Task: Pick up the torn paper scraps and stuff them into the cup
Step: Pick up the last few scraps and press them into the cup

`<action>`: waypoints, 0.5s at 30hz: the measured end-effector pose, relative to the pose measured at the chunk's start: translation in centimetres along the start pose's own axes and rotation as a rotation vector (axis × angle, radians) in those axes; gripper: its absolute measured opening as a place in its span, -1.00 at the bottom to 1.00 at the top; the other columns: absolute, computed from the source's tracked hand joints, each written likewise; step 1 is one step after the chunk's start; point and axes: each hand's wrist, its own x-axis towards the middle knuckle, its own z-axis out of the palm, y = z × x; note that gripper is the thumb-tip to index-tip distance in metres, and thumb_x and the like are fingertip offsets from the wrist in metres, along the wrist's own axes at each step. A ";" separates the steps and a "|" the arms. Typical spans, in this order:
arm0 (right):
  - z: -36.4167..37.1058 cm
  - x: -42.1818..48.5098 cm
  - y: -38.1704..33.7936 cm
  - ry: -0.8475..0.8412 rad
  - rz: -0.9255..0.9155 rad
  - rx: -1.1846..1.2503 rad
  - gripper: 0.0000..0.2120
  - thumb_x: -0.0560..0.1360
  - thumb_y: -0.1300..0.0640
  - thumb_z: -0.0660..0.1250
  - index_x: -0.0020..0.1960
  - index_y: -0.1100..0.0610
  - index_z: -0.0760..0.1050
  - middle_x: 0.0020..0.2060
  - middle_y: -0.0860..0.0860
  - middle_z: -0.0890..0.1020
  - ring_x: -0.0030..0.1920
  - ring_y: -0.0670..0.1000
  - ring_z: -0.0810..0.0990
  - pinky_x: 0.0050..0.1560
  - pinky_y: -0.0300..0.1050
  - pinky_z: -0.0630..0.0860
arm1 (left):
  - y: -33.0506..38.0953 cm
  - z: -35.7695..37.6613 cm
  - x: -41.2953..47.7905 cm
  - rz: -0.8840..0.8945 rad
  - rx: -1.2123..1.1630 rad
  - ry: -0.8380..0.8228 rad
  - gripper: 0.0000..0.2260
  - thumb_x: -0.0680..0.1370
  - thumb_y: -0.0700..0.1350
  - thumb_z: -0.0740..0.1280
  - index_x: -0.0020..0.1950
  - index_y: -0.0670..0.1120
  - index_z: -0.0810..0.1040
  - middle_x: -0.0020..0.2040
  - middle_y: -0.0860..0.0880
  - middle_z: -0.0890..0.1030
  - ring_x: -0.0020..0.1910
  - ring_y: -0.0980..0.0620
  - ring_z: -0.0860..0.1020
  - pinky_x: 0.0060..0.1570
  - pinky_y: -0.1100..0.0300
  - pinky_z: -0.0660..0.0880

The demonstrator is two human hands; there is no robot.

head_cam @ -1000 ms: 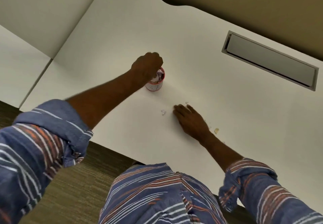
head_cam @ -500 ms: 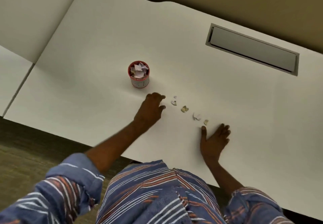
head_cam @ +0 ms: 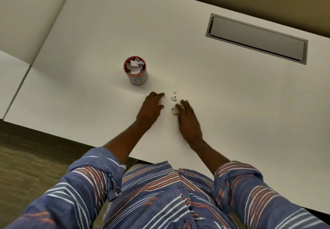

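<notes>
White desk (head_cam: 223, 103), grey cable hatch (head_cam: 257, 38)

We seem to stand in an office: a broad white desk (head_cam: 196, 53) with a grey cable-access hatch (head_cam: 257, 38), an adjoining desk panel (head_cam: 10, 78), and low-pile carpet (head_cam: 26, 157) underfoot.

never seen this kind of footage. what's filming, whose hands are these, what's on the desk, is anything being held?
No robot here: a person wears a wide-angle camera on the head, looking down at their own arms in striped sleeves. This is the only view. On the white desk stands a red-rimmed cup, already packed with torn paper. A few loose scraps lie between the hands. The left hand rests open beside them, holding nothing. The right hand lies on the desk with a scrap at its fingertips; whether it is pinched is unclear. A grey hatch is set into the desk.
</notes>
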 end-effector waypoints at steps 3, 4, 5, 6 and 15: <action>-0.5 -1.8 1.7 0.010 -0.157 -0.055 -0.59 0.57 0.36 0.30 0.42 0.25 0.45 0.44 0.19 0.44 0.47 0.21 0.40 0.38 0.16 0.47 | 1.0 0.6 1.0 0.046 0.004 -0.048 -0.46 0.51 -0.09 0.43 0.46 -0.05 0.38 0.23 -0.10 0.47 0.15 -0.07 0.52 0.23 0.06 0.49; -0.7 -2.3 2.2 0.003 -0.196 -0.064 -0.58 0.57 0.34 0.31 0.43 0.25 0.43 0.45 0.18 0.43 0.47 0.20 0.41 0.37 0.15 0.48 | 1.3 0.7 1.3 0.064 0.015 -0.066 -0.43 0.50 -0.06 0.43 0.48 -0.03 0.36 0.26 -0.09 0.45 0.15 -0.07 0.52 0.23 0.05 0.50; -0.9 -2.6 2.7 -0.019 -0.216 -0.051 -0.56 0.59 0.28 0.30 0.46 0.23 0.39 0.48 0.17 0.40 0.49 0.18 0.38 0.40 0.14 0.46 | 1.7 0.7 1.6 0.073 0.024 -0.086 -0.40 0.50 -0.05 0.44 0.50 -0.01 0.32 0.30 -0.08 0.41 0.15 -0.08 0.51 0.23 0.03 0.50; -1.2 -2.8 2.8 -0.051 -0.212 -0.025 -0.54 0.63 0.20 0.26 0.51 0.20 0.32 0.52 0.15 0.34 0.53 0.16 0.31 0.46 0.12 0.40 | 2.0 0.7 2.0 0.079 0.031 -0.108 -0.37 0.50 -0.05 0.44 0.52 0.01 0.29 0.33 -0.08 0.37 0.16 -0.09 0.51 0.24 0.03 0.50; -0.1 -1.9 1.8 -0.131 -0.461 -0.121 -0.53 0.52 0.36 0.36 0.42 0.26 0.44 0.42 0.22 0.47 0.45 0.24 0.42 0.43 0.18 0.41 | 4.1 -0.8 5.2 0.028 -0.025 -0.278 -0.76 0.55 -0.15 0.36 0.22 -0.02 0.55 0.30 0.05 0.51 -0.01 0.17 0.52 0.00 0.26 0.43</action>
